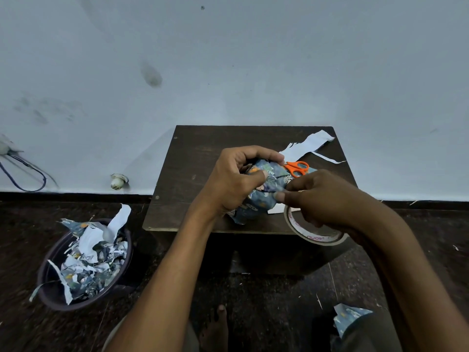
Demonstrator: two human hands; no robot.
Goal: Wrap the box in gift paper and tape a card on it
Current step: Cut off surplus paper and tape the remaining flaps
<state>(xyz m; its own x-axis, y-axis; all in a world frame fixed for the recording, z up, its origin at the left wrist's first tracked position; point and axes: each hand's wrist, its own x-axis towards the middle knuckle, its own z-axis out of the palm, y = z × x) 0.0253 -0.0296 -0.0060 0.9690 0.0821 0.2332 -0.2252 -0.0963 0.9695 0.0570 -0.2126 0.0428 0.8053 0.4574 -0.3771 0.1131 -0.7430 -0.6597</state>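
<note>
A box wrapped in blue patterned gift paper (261, 196) is held over the small dark table (193, 158). My left hand (238, 179) grips the box from the left, fingers curled over its top and thumb pressed on the paper. My right hand (319, 196) pinches at the paper on the box's right side and hangs over a roll of clear tape (317, 237) at the table's front right corner. Orange-handled scissors (297, 168) lie just behind the box. A white flat piece (275, 210), perhaps the card, peeks out under the box.
White paper offcuts (309, 143) lie at the table's back right. A dark bin (86, 262) full of paper scraps stands on the floor at left. Another scrap of gift paper (350, 316) lies on the floor near my right leg. A wall rises behind the table.
</note>
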